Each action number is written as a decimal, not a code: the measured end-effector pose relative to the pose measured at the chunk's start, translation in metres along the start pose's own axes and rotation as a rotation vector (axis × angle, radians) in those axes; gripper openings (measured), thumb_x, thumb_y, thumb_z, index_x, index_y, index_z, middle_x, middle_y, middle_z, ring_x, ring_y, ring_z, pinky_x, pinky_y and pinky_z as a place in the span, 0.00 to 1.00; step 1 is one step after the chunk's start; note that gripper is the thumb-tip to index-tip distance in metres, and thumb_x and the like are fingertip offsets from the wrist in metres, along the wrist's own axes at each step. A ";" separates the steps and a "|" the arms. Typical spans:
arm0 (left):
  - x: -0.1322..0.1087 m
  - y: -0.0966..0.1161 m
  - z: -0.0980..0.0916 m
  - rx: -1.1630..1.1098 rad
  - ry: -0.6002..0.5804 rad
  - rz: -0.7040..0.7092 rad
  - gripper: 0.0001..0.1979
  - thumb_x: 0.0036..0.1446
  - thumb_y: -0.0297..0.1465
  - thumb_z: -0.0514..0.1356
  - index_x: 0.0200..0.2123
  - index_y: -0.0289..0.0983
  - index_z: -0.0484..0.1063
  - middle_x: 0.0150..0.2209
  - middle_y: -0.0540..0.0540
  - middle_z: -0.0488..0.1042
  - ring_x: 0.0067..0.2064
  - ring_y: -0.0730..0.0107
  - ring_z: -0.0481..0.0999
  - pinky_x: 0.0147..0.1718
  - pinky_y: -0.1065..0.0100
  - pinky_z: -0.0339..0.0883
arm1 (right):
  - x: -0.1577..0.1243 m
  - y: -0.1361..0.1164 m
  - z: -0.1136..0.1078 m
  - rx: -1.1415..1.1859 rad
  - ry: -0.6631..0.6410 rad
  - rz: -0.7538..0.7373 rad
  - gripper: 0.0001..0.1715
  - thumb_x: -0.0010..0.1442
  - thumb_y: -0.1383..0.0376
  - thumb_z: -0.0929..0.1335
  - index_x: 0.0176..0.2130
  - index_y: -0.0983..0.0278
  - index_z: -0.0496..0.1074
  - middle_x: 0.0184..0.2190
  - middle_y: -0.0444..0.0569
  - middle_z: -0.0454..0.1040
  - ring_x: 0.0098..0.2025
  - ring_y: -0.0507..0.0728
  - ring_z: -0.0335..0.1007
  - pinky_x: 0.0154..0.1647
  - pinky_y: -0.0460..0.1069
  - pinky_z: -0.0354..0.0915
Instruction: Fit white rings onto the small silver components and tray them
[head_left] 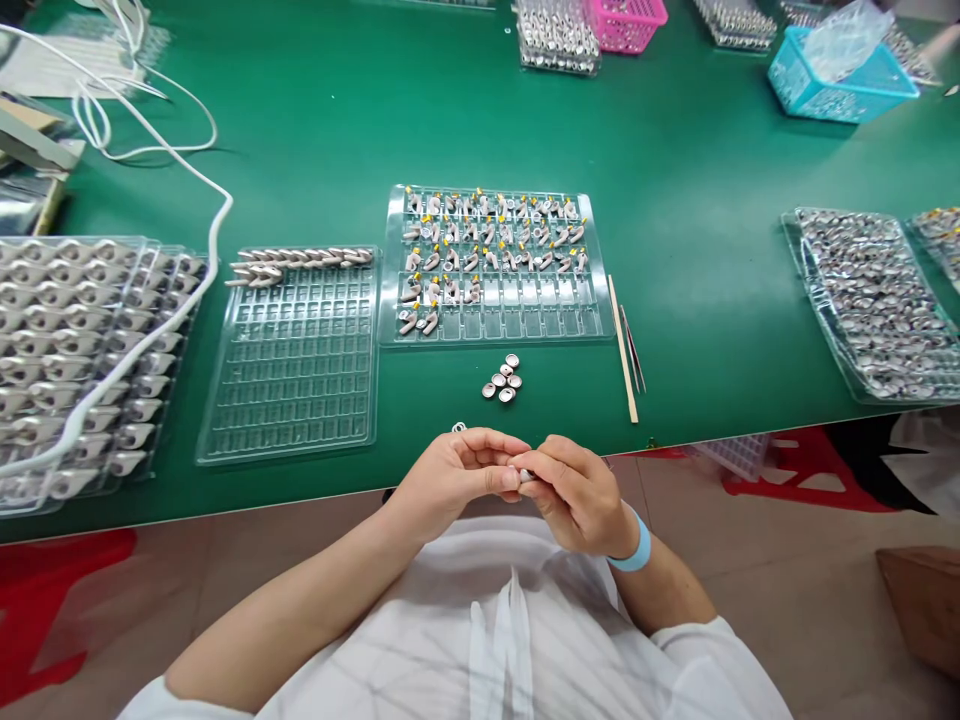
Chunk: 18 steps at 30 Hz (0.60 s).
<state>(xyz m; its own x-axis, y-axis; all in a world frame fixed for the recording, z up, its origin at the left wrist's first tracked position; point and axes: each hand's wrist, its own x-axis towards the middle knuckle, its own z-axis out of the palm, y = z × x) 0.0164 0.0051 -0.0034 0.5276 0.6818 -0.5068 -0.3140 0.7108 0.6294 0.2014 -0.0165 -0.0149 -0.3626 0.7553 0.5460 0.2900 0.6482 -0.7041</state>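
Note:
My left hand [461, 478] and my right hand [576, 492] meet at the table's front edge, both closed in a pinch. Between their fingertips is a small whitish part [527, 475], mostly covered by the fingers, so its kind is unclear. Just beyond them lie several small round metal caps [507, 380] in a loose cluster. Some tiny pale rings [459, 427] show behind my left hand. Farther off, a clear tray [495, 325] holds rows of small curved grey pieces with yellow tips; its lower right cells hold none.
To the left are a clear tray [292, 400] with grey pieces along its top and stacked full trays [45, 340], crossed by a white cable [217, 235]. A wooden stick [622, 350] and tweezers [632, 350] lie right. Filled trays [877, 300] and a blue basket [840, 90] stand farther right.

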 end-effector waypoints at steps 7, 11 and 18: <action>0.001 0.001 -0.005 -0.043 -0.089 -0.106 0.12 0.47 0.30 0.72 0.36 0.33 0.79 0.30 0.46 0.81 0.32 0.72 0.79 0.36 0.71 0.73 | -0.002 0.004 0.002 -0.047 -0.021 -0.049 0.21 0.65 0.71 0.63 0.57 0.68 0.64 0.34 0.54 0.70 0.33 0.55 0.65 0.30 0.51 0.67; 0.002 -0.001 -0.007 -0.061 -0.092 -0.086 0.12 0.47 0.30 0.72 0.36 0.33 0.80 0.30 0.46 0.81 0.33 0.72 0.78 0.36 0.71 0.72 | -0.001 0.004 0.001 -0.080 -0.058 -0.072 0.25 0.65 0.72 0.63 0.60 0.67 0.61 0.32 0.51 0.69 0.32 0.55 0.64 0.29 0.50 0.67; 0.004 -0.002 -0.006 -0.082 -0.074 -0.095 0.10 0.46 0.29 0.72 0.33 0.32 0.81 0.30 0.46 0.80 0.31 0.74 0.76 0.32 0.73 0.69 | -0.003 0.003 0.000 -0.160 -0.041 -0.077 0.29 0.64 0.73 0.64 0.63 0.65 0.58 0.31 0.49 0.69 0.29 0.54 0.62 0.26 0.49 0.64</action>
<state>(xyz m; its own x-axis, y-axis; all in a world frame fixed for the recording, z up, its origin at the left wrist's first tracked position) 0.0147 0.0073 -0.0105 0.6137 0.5984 -0.5151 -0.3220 0.7853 0.5287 0.2030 -0.0163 -0.0190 -0.4239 0.7005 0.5741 0.3962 0.7134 -0.5780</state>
